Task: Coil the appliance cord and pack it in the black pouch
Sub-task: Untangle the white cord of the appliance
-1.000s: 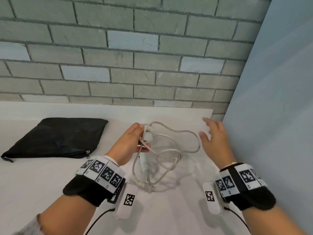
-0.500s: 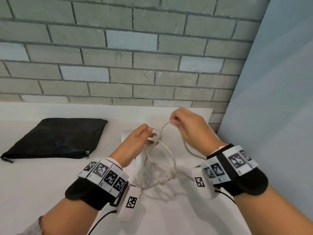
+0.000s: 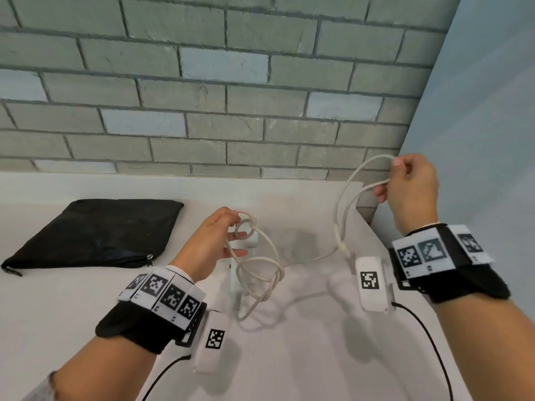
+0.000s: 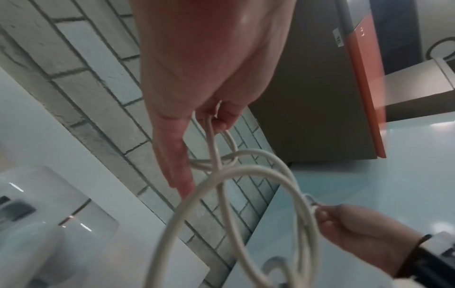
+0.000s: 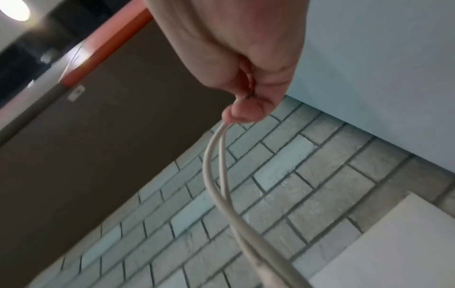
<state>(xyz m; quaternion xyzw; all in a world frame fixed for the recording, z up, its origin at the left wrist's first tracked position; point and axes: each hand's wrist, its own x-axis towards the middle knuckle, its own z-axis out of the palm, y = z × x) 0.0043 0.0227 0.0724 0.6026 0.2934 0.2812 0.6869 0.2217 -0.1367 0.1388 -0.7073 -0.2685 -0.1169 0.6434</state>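
Note:
A white appliance cord [image 3: 270, 273] hangs tangled in loops above the white table [image 3: 289, 357]. My left hand [image 3: 214, 241] pinches a small loop of the cord [image 4: 214, 148] between thumb and forefinger, with the other fingers stretched out. My right hand [image 3: 411, 186] is raised at the far right and pinches a doubled length of the cord [image 5: 216, 155] between thumb and fingers. A white plug block [image 3: 252, 241] shows just behind the left hand. The black pouch [image 3: 98, 233] lies flat at the left, its zipper along the near edge.
A grey brick wall [image 3: 217, 96] closes the back of the table. A pale blue panel [image 3: 492, 140] stands along the right side, close to my right hand. The table's right edge [image 3: 376, 233] runs beside the right wrist.
My right hand has pulled a doubled length of cord from near the left hand up and far out to the right. The left hand has stayed in place, holding its loop.

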